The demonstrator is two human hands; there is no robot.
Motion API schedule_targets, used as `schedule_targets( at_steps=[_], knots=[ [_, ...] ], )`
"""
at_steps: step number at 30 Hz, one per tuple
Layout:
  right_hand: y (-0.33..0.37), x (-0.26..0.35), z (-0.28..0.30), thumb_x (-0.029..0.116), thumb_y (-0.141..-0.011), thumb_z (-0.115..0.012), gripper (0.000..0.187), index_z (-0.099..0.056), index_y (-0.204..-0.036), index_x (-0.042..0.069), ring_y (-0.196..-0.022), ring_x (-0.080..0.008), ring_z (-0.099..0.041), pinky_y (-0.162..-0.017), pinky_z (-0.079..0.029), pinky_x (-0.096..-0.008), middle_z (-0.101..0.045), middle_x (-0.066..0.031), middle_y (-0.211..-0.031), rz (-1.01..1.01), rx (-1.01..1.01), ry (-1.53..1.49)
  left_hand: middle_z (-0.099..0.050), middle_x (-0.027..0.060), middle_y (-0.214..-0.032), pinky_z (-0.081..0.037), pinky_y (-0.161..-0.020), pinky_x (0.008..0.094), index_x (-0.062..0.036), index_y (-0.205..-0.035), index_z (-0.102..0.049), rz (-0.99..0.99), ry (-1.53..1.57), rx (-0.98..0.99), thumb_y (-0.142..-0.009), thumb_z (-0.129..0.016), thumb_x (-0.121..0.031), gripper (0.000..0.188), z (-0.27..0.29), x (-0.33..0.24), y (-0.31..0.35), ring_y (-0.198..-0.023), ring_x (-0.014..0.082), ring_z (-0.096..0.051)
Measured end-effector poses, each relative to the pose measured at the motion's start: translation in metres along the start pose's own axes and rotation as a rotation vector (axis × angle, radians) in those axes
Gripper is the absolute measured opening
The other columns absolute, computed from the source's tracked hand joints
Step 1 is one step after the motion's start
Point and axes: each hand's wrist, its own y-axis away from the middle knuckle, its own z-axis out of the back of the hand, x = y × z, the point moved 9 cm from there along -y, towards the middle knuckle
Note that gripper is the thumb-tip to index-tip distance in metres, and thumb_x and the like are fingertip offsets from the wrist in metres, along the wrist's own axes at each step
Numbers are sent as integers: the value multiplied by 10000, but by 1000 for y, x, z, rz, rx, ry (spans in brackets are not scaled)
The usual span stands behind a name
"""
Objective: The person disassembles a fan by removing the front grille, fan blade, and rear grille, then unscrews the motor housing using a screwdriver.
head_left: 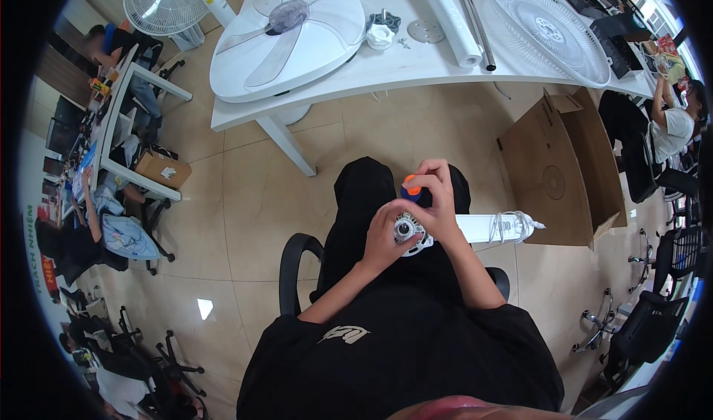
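Across my lap lies a white fan body, its motor end (407,230) between my knees and its long column (479,228) pointing right, with a white cord (512,227) wound round it. My left hand (381,236) is closed round the left side of the motor end, where a round hub with a dark centre shows. In my right hand (437,197), thumb and fingers grip an orange and blue handle (411,187) that looks like a screwdriver's. It sits just beyond the motor; its shaft, if any, is hidden.
Ahead stands a white table (334,86) bearing a fan base with clear blades (297,34), white and grey knobs (381,35), a white tube (449,23), a metal rod (477,26) and a fan grille (549,30). An open cardboard box (546,171) stands right. People sit at both sides.
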Motion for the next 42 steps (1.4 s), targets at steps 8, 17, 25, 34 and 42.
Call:
schedule_targets(
  at_steps=[8,17,25,34,42],
  knots=[
    [-5,0,-6,55,-856,-743,381,-619,-1215,29,-1110,-277,-618,-974,-485,-366,-625,-165,-1193,-46,103,-251,-575,187,-1274,-452,-1030,472,-11,-1273,-510,-78,-16,-72,-780,-844,-362,691,7,-9,1,-1228,393,-554],
    [2,-14,1,24,-855,-723,357,-645,-1203,44,-1082,-263,-641,-922,-504,-342,-665,-142,-1105,-226,-93,-354,-574,196,-1286,-444,-1046,470,-13,-1265,-514,-22,1,-44,-763,-857,-351,696,8,-12,1,-1237,389,-553],
    [-12,9,12,22,-847,-722,304,-644,-1138,60,-981,-233,-636,-857,-501,-319,-618,-123,-1133,-95,-56,81,-580,184,-1275,-452,-1044,456,-19,-1273,-513,24,30,-48,-736,-876,-290,703,10,-10,-3,-1231,379,-558],
    [-14,15,17,65,-828,-773,372,-646,-1176,33,-1030,-261,-625,-931,-492,-354,-632,-148,-1136,-128,-51,122,-584,187,-1270,-463,-1032,458,-13,-1301,-514,13,17,-63,-741,-874,-304,726,13,-12,-1,-1209,377,-569],
    [-9,-4,15,61,-868,-748,373,-629,-1220,25,-1111,-259,-639,-940,-507,-348,-616,-208,-1303,-255,-69,-128,-582,194,-1268,-452,-1042,467,-11,-1302,-508,28,38,-50,-733,-877,-294,735,13,-13,-1,-1227,386,-560]
  ],
)
